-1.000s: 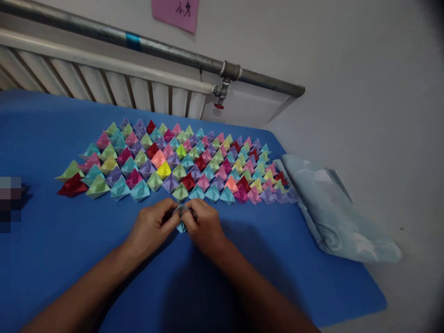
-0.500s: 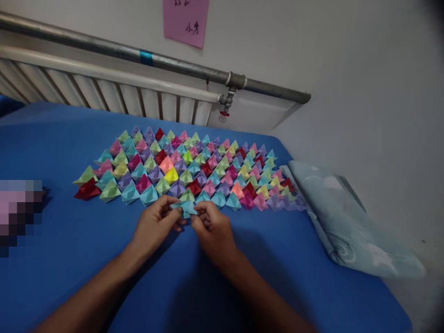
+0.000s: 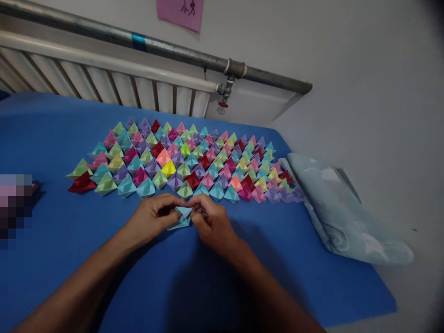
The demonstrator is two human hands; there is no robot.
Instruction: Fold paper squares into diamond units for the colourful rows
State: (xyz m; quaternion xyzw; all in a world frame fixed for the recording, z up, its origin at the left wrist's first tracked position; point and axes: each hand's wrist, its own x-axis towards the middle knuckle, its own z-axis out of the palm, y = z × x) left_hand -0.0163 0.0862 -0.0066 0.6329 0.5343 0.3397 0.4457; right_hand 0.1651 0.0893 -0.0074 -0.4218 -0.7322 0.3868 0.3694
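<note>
A light blue folded paper boat (image 3: 181, 219) is held between my two hands, low over the blue sheet. My left hand (image 3: 152, 213) pinches its left side, thumb in front and fingers curled behind. On the right edge, the thumb and fingertips of my right hand (image 3: 212, 218) are closed on the same paper. Part of the boat's upper edge is hidden by my fingers. Just beyond my hands stand many colourful paper boats (image 3: 169, 168) in close rows, in blue, green, purple, pink, red and yellow.
A folded pale blue-green blanket (image 3: 342, 210) lies at the right, against the wall. Behind the blue sheet (image 3: 69, 277) run a white radiator (image 3: 125, 90) and a metal pipe (image 3: 187, 54) with a red-handled valve (image 3: 223, 104). A pixelated patch covers something at the left edge.
The small blue boat has turned and tilted in my fingers, and my hands have come closer together at its top. The whole view has shifted slightly.
</note>
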